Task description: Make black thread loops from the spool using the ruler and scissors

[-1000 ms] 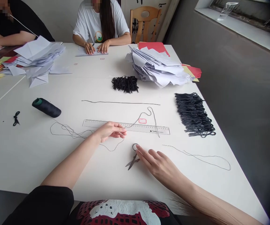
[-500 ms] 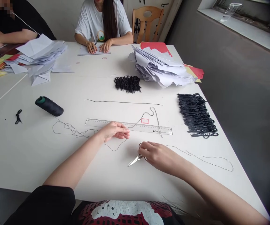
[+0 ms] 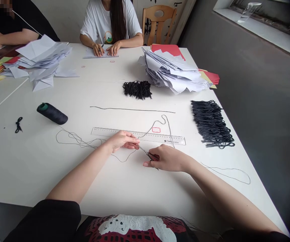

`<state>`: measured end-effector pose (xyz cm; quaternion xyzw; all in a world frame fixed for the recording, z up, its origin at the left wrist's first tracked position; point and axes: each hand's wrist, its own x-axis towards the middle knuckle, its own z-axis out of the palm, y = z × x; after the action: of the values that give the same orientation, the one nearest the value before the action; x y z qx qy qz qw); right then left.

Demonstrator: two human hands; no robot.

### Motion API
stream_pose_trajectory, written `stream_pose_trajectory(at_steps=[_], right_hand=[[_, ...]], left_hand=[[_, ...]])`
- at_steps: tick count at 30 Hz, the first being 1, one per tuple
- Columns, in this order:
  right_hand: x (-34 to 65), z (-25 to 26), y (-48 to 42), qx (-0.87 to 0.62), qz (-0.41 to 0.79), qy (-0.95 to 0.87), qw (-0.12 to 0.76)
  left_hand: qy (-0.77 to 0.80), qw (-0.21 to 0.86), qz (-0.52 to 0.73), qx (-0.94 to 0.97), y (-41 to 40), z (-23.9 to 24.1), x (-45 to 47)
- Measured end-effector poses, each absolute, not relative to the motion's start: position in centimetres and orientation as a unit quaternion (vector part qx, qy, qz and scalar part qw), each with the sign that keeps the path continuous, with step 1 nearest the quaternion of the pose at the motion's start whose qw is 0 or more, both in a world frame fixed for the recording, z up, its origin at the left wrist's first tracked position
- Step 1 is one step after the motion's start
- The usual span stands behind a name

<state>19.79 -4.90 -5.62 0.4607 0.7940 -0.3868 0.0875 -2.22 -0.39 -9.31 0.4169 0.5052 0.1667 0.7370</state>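
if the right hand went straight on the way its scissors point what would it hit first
Most likely the thread pinched in the left hand, then that hand's fingertips: the right hand aims the scissors up-left straight at them. Depth is hard to judge.

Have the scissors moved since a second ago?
Yes. The scissors, now in the right hand, have come closer to the ruler, blades pointing at the thread pinched in the left hand.
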Motion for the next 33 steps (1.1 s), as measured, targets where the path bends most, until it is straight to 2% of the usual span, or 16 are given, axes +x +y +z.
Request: stream_pose_trajectory(at_steps=[21, 28, 33], right_hand=[[19.3, -6.6, -4.5, 0.463, -0.435, 0.769, 0.076], [19.4, -6.1, -4.7, 0.488, -0.369, 0.784, 0.105], [19.4, -6.0, -4.7, 0.474, -0.398, 0.779, 0.099]], left_hand=[[0.511, 0.734, 0.177, 0.411, -0.4, -9.3, -2.0], [0.518, 0.725, 0.178, 0.418, -0.4, -9.3, -1.9], [0.518, 0.723, 0.174, 0.423, -0.5, -9.4, -1.9]])
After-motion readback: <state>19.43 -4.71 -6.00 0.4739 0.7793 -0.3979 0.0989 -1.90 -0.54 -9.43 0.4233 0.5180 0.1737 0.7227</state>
